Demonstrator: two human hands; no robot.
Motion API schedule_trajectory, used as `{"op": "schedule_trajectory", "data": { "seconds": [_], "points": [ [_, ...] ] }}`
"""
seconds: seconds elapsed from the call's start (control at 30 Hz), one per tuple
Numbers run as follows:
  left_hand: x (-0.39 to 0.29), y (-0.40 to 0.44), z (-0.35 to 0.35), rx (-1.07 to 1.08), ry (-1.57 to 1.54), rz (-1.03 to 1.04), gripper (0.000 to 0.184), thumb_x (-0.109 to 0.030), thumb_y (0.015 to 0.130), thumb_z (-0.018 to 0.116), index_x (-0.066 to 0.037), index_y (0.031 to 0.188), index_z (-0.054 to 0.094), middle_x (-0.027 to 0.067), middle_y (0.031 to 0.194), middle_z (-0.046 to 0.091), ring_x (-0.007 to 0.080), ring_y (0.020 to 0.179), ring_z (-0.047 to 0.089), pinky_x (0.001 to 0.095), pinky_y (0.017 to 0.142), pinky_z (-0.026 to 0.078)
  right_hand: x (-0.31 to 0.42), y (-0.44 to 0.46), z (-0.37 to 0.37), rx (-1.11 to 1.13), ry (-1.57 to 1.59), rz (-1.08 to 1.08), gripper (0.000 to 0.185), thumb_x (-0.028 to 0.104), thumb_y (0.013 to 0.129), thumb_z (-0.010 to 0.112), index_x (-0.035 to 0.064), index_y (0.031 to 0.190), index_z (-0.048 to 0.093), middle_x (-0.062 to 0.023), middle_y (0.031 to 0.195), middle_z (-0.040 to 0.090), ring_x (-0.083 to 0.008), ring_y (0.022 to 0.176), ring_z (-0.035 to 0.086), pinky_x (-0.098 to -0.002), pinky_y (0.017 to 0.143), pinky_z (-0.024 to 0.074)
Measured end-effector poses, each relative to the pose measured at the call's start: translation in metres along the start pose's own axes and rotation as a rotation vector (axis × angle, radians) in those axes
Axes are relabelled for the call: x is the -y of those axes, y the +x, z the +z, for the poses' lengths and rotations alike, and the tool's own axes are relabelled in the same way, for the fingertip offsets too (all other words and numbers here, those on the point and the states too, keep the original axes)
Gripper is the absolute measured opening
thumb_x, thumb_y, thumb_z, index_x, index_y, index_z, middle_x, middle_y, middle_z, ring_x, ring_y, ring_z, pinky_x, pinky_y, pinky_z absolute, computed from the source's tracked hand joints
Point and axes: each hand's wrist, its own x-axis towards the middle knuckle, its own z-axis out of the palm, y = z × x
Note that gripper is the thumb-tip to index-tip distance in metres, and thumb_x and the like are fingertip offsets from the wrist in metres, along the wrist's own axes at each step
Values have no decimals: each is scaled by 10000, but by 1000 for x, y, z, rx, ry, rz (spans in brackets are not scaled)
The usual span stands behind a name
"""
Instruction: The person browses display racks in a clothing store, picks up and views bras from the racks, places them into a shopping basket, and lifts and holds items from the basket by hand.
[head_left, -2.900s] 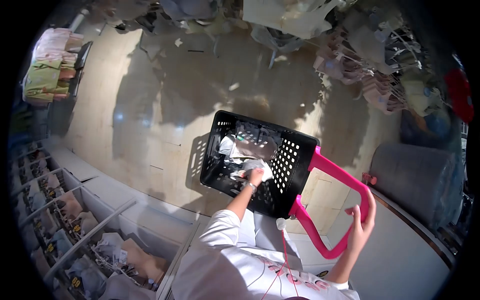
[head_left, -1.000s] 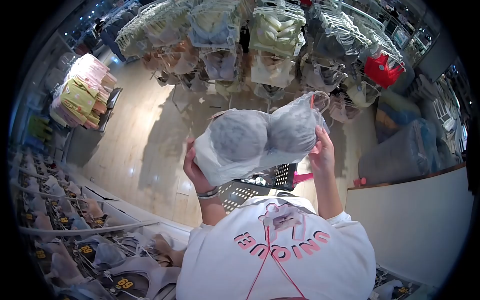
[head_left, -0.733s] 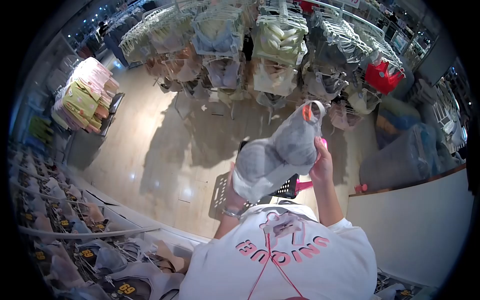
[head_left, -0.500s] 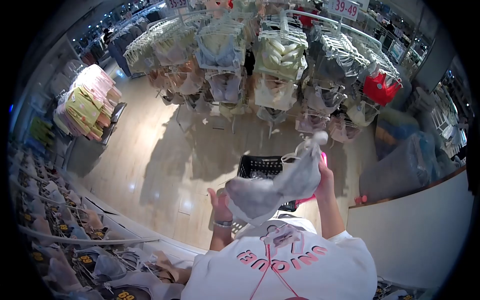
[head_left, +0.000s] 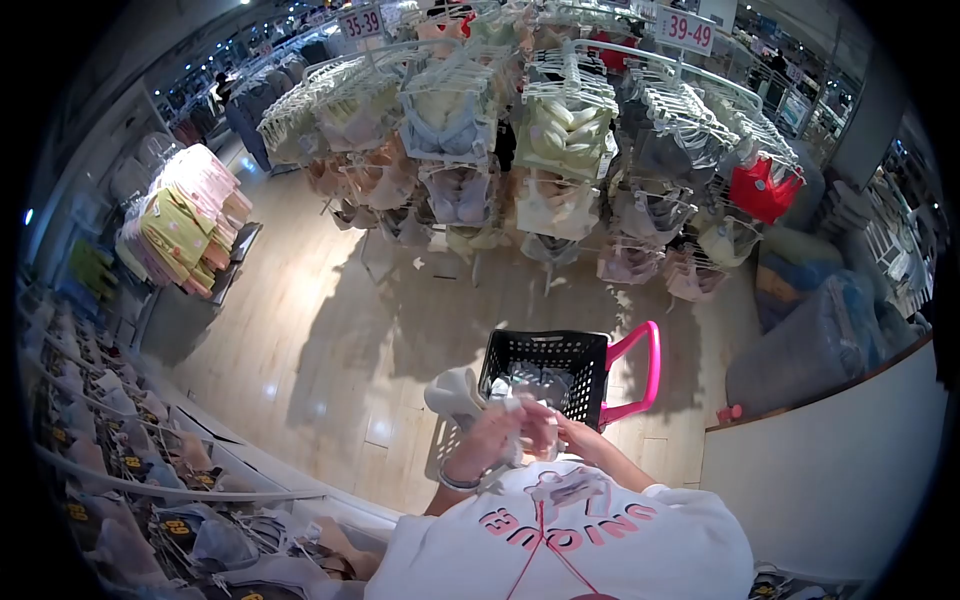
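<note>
A pale grey-white bra (head_left: 457, 394) is bunched up in front of my chest, one cup sticking out to the left. My left hand (head_left: 490, 440), with a bracelet at the wrist, is closed on its middle, a little blurred. My right hand (head_left: 575, 434) meets it from the right, its fingers closed round the bra's other end, partly hidden. Just beyond both hands stands a black basket (head_left: 598, 380) on the floor, with grey and clear-wrapped items inside. Its pink handle (head_left: 652, 375) points up to the right, with no hand on it.
Racks of hanging bras (head_left: 560, 140) run across the back under price signs (head_left: 685, 31). Folded pink and green garments (head_left: 180, 222) hang at the left. Divided bins of bras (head_left: 215, 540) lie lower left. A wrapped bale (head_left: 800, 350) stands behind a white counter (head_left: 830, 470) at the right.
The bra has come down from where I held it spread out, and is now gathered between my hands. Both hands have moved together. The view has tilted up, showing more of the racks.
</note>
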Motion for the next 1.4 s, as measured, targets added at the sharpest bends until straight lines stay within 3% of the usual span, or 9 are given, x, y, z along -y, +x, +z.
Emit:
{"op": "schedule_trajectory", "data": {
  "seconds": [0.13,0.27,0.43,0.57,0.87,1.13,1.23,1.33,1.4],
  "points": [
    [6,7,15,231,84,-56,408,-282,993,340,51,1088,556,112,862,619,179,815,580,297,770,447,2,17,-24,12,117,-164,365,341,912,508,69,1146,574,-47,1023,592,-179,1004,539,-330,867,412],
    [7,6,0,48,249,7,378,-257,984,388,52,996,606,90,871,623,157,838,582,286,788,452,32,9,-39,-264,124,-422,190,223,891,545,53,891,629,-41,845,625,-134,817,568,-276,766,404],
    [12,-1,-27,-232,340,18,353,-236,981,402,52,993,605,77,877,625,135,838,590,270,784,461,69,-20,-83,-318,174,-668,180,152,869,579,-10,935,622,-43,772,608,-91,657,546,-276,691,482],
    [39,6,-35,-194,333,42,333,-225,981,402,39,1021,601,64,889,626,123,865,587,263,808,456,107,-51,-66,-590,-287,-620,193,189,854,625,18,937,651,-7,707,607,-73,606,541,-222,599,420],
    [148,70,-2,-95,326,29,204,-81,938,406,8,1020,570,56,886,618,121,852,586,271,789,465,133,-42,-128,-474,-282,-705,102,6,831,587,3,930,612,-22,836,616,-97,765,588,-227,708,464],
    [243,145,33,-266,585,-27,196,-86,871,436,9,893,607,108,834,637,182,784,606,316,723,475,159,-7,-235,-497,-1312,-690,144,85,764,674,-29,813,602,-70,632,543,-118,599,496,-285,542,398],
    [273,172,62,-387,597,-1,202,-66,837,439,4,866,626,130,826,640,225,790,611,347,728,469,164,-8,-238,-297,-1791,-1005,152,71,729,626,-20,851,633,-138,698,587,-314,680,558,-434,774,439],
    [361,207,61,-473,624,49,192,-98,864,462,-12,924,624,136,814,629,245,732,612,352,669,465,143,8,-249,-228,-1677,-1016,127,83,716,613,24,829,619,-109,709,581,-279,781,573,-476,1012,299],
    [327,210,75,-629,701,-283,196,-113,863,474,-31,961,622,150,786,616,259,697,607,371,635,460,131,19,-256,-274,-1828,-886,97,93,723,603,63,809,638,-95,725,609,-266,815,575,-495,1048,241]
  ]
}}
